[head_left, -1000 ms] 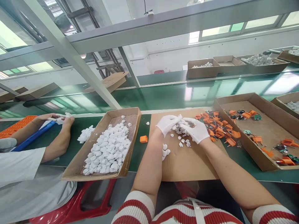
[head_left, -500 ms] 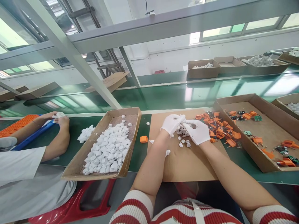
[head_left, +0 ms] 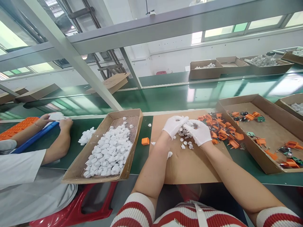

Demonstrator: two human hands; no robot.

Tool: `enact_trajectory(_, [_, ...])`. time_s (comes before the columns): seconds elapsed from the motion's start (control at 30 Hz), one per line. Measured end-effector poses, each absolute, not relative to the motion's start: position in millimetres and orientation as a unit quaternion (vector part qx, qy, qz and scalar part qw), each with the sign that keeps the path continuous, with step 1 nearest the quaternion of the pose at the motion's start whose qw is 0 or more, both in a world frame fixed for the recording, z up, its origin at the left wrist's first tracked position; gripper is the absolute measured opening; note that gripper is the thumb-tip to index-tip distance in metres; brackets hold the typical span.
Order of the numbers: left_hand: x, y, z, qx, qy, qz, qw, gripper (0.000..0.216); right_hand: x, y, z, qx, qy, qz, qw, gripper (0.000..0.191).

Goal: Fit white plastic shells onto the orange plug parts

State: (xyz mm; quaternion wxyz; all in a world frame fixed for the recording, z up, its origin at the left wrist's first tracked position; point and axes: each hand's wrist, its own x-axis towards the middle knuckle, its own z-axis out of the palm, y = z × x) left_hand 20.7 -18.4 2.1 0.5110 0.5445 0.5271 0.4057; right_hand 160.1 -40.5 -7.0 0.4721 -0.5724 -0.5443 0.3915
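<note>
My left hand (head_left: 173, 126) and my right hand (head_left: 199, 131), both in white gloves, meet above a small heap of white pieces (head_left: 186, 133) on a brown cardboard sheet (head_left: 191, 167). Fingers of both are pinched together at the tips, but whatever lies between them is hidden by the gloves and the heap. A few loose white pieces (head_left: 187, 145) lie just in front. Right of my right hand spreads a pile of orange plastic parts (head_left: 221, 127) with small circuit boards. One orange part (head_left: 145, 141) sits alone left of the cardboard.
A cardboard tray full of white pieces (head_left: 136, 151) stands at my left; a larger cardboard tray (head_left: 255, 157) with orange parts and boards is at right. A co-worker's hands (head_left: 65, 123) hold something white at far left. A metal frame post (head_left: 94, 75) slants ahead.
My hands have barely moved, with the right one shifting slightly left. At far left, the co-worker's hands have moved a little apart around the white thing.
</note>
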Motion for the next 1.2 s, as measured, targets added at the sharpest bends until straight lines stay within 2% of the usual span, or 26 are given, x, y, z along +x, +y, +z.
enact_trajectory(0.1, [21.8, -20.2, 2.5, 0.544, 0.527, 0.407, 0.511, 0.045, 160.8, -39.8, -9.1, -0.563, -0.547, 0.376, 0.492, 0.022])
enact_trajectory(0.3, [29.8, -23.4, 11.3, 0.522, 0.554, 0.452, 0.465, 0.041, 165.8, -32.9, -25.0, -0.569, -0.535, 0.341, 0.524, 0.033])
enact_trajectory(0.4, [22.6, -20.5, 15.3, 0.498, 0.578, 0.474, 0.439, 0.039, 170.2, -28.1, -29.6, -0.568, -0.509, 0.34, 0.55, 0.033])
enact_trajectory(0.5, [9.6, -12.3, 12.1, 0.485, 0.561, 0.481, 0.468, 0.036, 171.3, -26.6, -28.5, -0.557, -0.505, 0.36, 0.553, 0.031])
enact_trajectory(0.73, [2.9, -9.0, 9.6, 0.496, 0.532, 0.456, 0.513, 0.035, 168.7, -30.9, -24.0, -0.533, -0.561, 0.391, 0.499, 0.027])
enact_trajectory(0.9, [0.1, -18.2, 20.8, 0.548, 0.524, 0.374, 0.534, 0.032, 172.7, -33.0, -17.7, -0.558, -0.605, 0.32, 0.468, 0.028])
enact_trajectory(1.0, [-3.0, -20.9, 22.8, 0.584, 0.505, 0.344, 0.534, 0.031, 169.9, -35.1, -12.2, -0.559, -0.62, 0.318, 0.45, 0.023])
enact_trajectory(1.1, [-6.0, -23.2, 25.0, 0.609, 0.499, 0.308, 0.533, 0.029, 167.2, -34.1, -14.1, -0.572, -0.626, 0.325, 0.419, 0.024])
enact_trajectory(1.2, [-10.7, -23.7, 26.1, 0.653, 0.495, 0.222, 0.529, 0.03, 169.3, -29.3, -24.0, -0.6, -0.65, 0.293, 0.362, 0.024])
